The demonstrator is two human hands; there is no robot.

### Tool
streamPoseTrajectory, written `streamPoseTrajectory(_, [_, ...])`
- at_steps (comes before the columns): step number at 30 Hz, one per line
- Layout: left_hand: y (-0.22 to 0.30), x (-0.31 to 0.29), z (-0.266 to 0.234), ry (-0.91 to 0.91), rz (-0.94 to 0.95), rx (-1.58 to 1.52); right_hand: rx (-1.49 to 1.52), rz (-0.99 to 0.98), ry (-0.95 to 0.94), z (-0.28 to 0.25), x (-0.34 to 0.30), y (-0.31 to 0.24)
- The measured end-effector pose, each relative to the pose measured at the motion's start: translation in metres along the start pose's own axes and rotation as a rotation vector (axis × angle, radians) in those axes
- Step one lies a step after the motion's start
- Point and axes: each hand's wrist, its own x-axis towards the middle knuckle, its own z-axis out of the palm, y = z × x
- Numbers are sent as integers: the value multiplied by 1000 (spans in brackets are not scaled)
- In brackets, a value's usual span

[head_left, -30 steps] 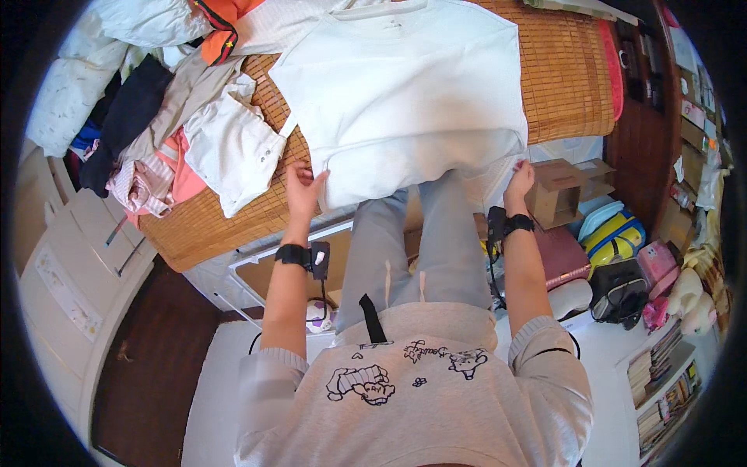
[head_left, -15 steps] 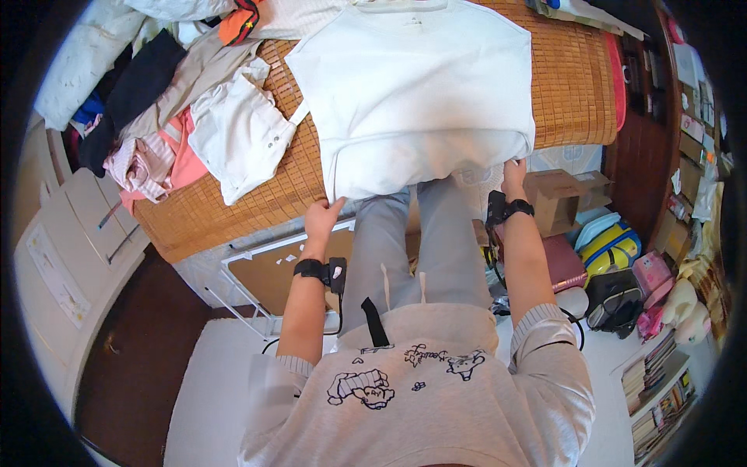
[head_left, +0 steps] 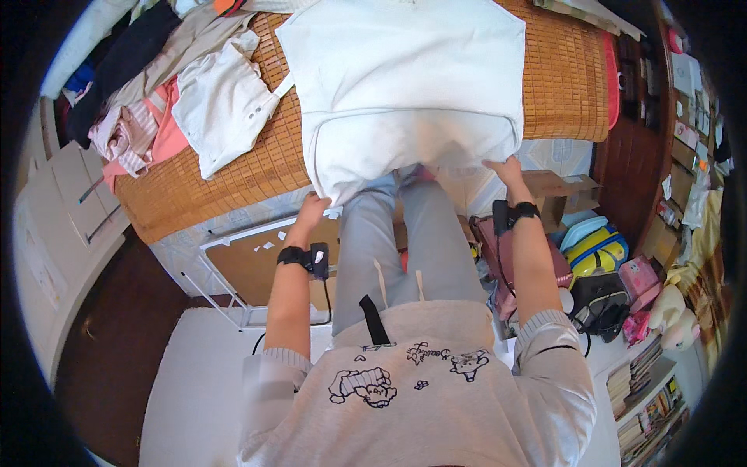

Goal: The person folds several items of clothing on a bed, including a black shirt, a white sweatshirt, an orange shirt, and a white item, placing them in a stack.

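Observation:
A white shirt (head_left: 412, 74) lies spread over the bamboo mat of a bed, its neckline at the far side and its lower edge hanging past the near side. My left hand (head_left: 313, 208) pinches the near left corner of that edge. At the near right corner, my right hand (head_left: 507, 171) holds the cloth between thumb and fingers. Between the two hands the edge sags and shows the inside of the fabric. Left of the shirt lies another white garment (head_left: 222, 105) with small buttons or snaps.
Piled clothes, including a black garment (head_left: 128, 62) and a pink striped one (head_left: 128, 136), cover the left of the bamboo mat (head_left: 564, 78). Below the bed's edge stand a white-framed board (head_left: 264, 265), a cardboard box (head_left: 545, 194) and bags (head_left: 595, 249). Shelves with books (head_left: 650, 389) line the right.
Both hands have shifted slightly to the left, still holding the shirt's near corners. The lower edge now droops more between them. The whole view has moved a little.

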Motion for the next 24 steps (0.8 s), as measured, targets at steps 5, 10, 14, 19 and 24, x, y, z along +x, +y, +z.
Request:
streamPoseTrajectory(5, [38, -68, -24, -105, -155, -1022, 413, 45, -470, -87, -61, -23])
streamPoseTrajectory(10, [43, -117, -15, -155, -90, -873, 567, -76, -760, -78, -91, 9])
streamPoseTrajectory(14, [2, -106, 26, -27, -87, -910, 693, -90, -757, -46, -109, 11])
streamPoseTrajectory(19, [-3, -93, 57, 405, 59, -913, 846, 159, -332, -17, -123, 45])
streamPoseTrajectory(24, [0, -95, 60, 523, -21, -755, 765, 36, -104, -5, -121, 83])
